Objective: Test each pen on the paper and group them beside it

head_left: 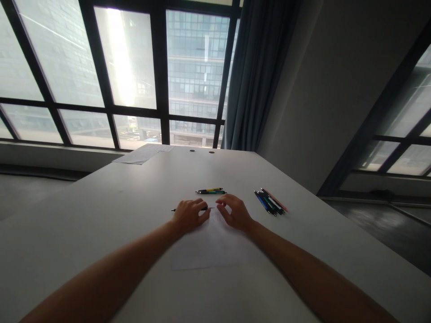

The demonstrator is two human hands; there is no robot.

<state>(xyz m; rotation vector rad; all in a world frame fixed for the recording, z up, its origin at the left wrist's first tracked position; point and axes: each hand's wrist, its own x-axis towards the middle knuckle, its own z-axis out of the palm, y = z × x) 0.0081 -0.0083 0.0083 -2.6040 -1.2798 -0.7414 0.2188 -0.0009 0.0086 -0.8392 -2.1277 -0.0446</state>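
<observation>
My left hand (191,214) is closed around a dark pen (173,210), which lies roughly level across the fingers. One end sticks out on the left, and a thin pale tip points right from between thumb and forefinger. My right hand (235,212) is just right of that tip, thumb and forefinger curled close together as in a pinch. Anything between them is too small to make out. Beneath both hands lies a sheet of white paper (207,255), partly covered by them. Just beyond the hands rest a few pens (210,191), one yellow and one green.
To the right, a bunch of several pens (271,202) in black, blue, green and reddish colours lies on the white table (134,188). More paper sheets (141,154) are at the far left edge. Two round dark spots (211,152) mark the far end, before windows and a curtain (249,80).
</observation>
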